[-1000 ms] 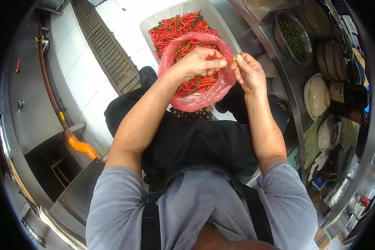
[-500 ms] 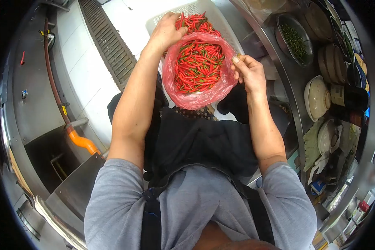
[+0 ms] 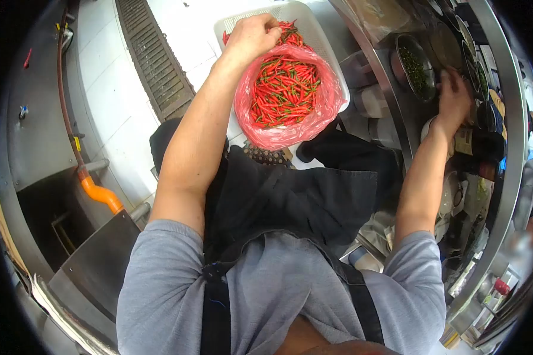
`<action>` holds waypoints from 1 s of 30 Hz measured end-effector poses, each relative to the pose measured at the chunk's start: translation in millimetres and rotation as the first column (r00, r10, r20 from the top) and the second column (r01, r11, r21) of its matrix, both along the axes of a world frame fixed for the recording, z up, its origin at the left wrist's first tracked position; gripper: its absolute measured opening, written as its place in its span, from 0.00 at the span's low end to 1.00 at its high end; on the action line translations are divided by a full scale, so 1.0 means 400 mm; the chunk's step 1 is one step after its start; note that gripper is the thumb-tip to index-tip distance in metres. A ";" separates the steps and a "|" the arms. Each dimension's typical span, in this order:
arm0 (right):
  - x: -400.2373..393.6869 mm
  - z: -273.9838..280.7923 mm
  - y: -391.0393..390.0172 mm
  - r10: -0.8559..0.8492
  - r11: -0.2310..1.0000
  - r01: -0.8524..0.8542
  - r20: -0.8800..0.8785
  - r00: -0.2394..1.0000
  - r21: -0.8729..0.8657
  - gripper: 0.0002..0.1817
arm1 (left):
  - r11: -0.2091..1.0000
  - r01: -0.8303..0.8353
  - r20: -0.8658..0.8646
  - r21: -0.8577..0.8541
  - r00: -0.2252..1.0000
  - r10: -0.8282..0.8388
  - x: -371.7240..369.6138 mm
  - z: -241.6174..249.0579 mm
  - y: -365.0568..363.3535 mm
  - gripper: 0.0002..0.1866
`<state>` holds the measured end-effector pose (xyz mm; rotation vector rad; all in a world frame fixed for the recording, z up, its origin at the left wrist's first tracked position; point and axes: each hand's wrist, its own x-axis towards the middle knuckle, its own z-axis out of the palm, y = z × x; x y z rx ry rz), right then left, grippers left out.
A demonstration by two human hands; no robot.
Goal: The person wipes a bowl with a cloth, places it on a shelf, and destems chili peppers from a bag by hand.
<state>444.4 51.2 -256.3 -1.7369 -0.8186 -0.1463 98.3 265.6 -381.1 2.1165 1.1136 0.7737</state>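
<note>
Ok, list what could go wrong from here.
1. The pink bag of chillies sits slumped on the basket with its mouth open; it might tip and spill.
2. The right hand reaches among crowded bowls on the steel counter and could knock one.
3. The left hand handles chillies bare, so skin may burn.

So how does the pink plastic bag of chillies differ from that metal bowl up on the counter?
The pink plastic bag is soft, crumpled and translucent; the round metal bowl is rigid and shiny. The bag is heaped with red chillies, the bowl holds a thin layer of green bits. The left hand is beside the bag, the right hand beside the bowl. Both stand open-topped.
</note>
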 end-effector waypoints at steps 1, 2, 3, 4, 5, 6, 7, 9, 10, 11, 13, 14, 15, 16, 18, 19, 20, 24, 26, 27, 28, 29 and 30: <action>0.073 -0.022 0.002 0.019 0.963 0.076 0.344 0.939 -0.260 0.14 | 1.000 0.017 0.005 -0.007 1.000 -0.017 -0.002 0.003 -0.003 0.16; 0.052 -0.013 0.019 0.131 0.861 0.227 0.628 0.767 -0.456 0.16 | 1.000 0.015 0.008 -0.012 1.000 -0.015 -0.010 0.018 -0.011 0.15; 0.026 -0.008 0.020 0.151 0.857 0.216 0.628 0.764 -0.468 0.16 | 1.000 0.001 0.010 -0.026 1.000 0.000 -0.014 0.011 -0.009 0.15; -0.003 -0.004 0.013 0.051 0.950 0.086 0.419 0.907 -0.300 0.16 | 1.000 -0.027 0.060 -0.009 0.998 0.027 -0.016 0.002 -0.001 0.14; -0.053 0.001 0.016 0.002 0.996 0.013 0.155 0.988 -0.093 0.15 | 0.999 -0.052 0.108 0.007 0.993 0.051 -0.018 -0.004 0.001 0.14; -0.089 -0.010 0.025 0.023 0.999 -0.019 0.148 0.989 -0.034 0.13 | 0.998 -0.058 0.132 -0.034 0.989 0.062 -0.023 0.018 -0.011 0.13; -0.137 -0.030 0.023 0.058 0.994 -0.047 0.122 0.991 -0.096 0.12 | 0.997 -0.062 0.130 -0.042 0.989 0.067 -0.028 0.029 -0.021 0.13; -0.282 -0.078 0.036 0.226 0.958 -0.208 0.069 0.972 -0.199 0.10 | 0.995 -0.050 0.094 -0.087 0.994 0.058 -0.030 0.042 -0.027 0.14; -0.350 -0.104 0.040 0.348 0.888 -0.329 0.002 0.937 -0.321 0.09 | 0.995 -0.051 0.094 -0.086 0.994 0.059 -0.028 0.042 -0.026 0.14; -0.397 -0.153 0.059 0.468 0.796 -0.399 0.047 0.882 -0.455 0.09 | 0.996 -0.028 0.080 -0.087 0.996 0.035 -0.027 0.040 -0.025 0.14; -0.466 -0.259 0.094 0.647 0.602 -0.441 0.083 0.758 -0.666 0.12 | 0.996 -0.009 0.065 -0.089 0.998 0.015 -0.026 0.038 -0.027 0.14; -0.482 -0.315 0.111 0.679 0.516 -0.391 0.086 0.729 -0.762 0.14 | 0.996 -0.016 0.082 -0.093 0.996 0.023 -0.027 0.039 -0.032 0.13; -0.488 -0.363 0.125 0.693 0.449 -0.342 0.080 0.717 -0.825 0.16 | 0.995 -0.022 0.099 -0.096 0.995 0.032 -0.028 0.041 -0.035 0.13; -0.506 -0.380 0.141 0.682 0.371 -0.266 0.067 0.728 -0.890 0.16 | 0.995 -0.026 0.101 -0.094 0.994 0.036 -0.030 0.042 -0.035 0.13; -0.522 -0.402 0.152 0.674 0.283 -0.191 0.053 0.737 -0.940 0.16 | 0.997 -0.013 0.103 -0.077 0.994 0.021 -0.038 0.041 -0.036 0.12; -0.523 -0.414 0.151 0.669 0.354 -0.281 0.032 0.743 -0.892 0.15 | 0.997 -0.018 0.101 -0.077 0.995 0.025 -0.040 0.041 -0.036 0.12; -0.524 -0.418 0.154 0.665 0.421 -0.364 0.010 0.746 -0.831 0.14 | 0.995 -0.013 0.114 -0.103 0.993 0.025 -0.040 0.041 -0.036 0.13; -0.503 -0.361 0.153 0.630 0.484 -0.535 -0.149 0.762 -0.692 0.10 | 1.000 0.013 0.142 0.028 0.990 -0.017 -0.023 -0.004 -0.023 0.12; -0.452 -0.353 0.147 0.500 0.508 -0.631 -0.396 0.770 -0.586 0.10 | 1.000 0.028 0.134 0.008 0.991 -0.029 -0.019 -0.017 -0.025 0.12; -0.434 -0.337 0.140 0.466 0.550 -0.702 -0.532 0.707 -0.452 0.10 | 0.999 0.042 0.125 -0.012 0.991 -0.040 -0.020 -0.014 -0.030 0.12; -0.417 -0.326 0.130 0.444 0.572 -0.711 -0.574 0.688 -0.408 0.10 | 0.999 0.044 0.126 -0.009 0.991 -0.042 -0.020 -0.011 -0.036 0.12; -0.399 -0.321 0.118 0.445 0.575 -0.709 -0.572 0.689 -0.407 0.10 | 0.997 0.075 0.071 -0.029 0.995 -0.073 -0.020 -0.007 -0.043 0.13; -0.383 -0.320 0.105 0.398 0.596 -0.702 -0.615 0.681 -0.390 0.10 | 0.993 0.104 0.016 -0.050 0.994 -0.104 -0.016 -0.003 -0.046 0.14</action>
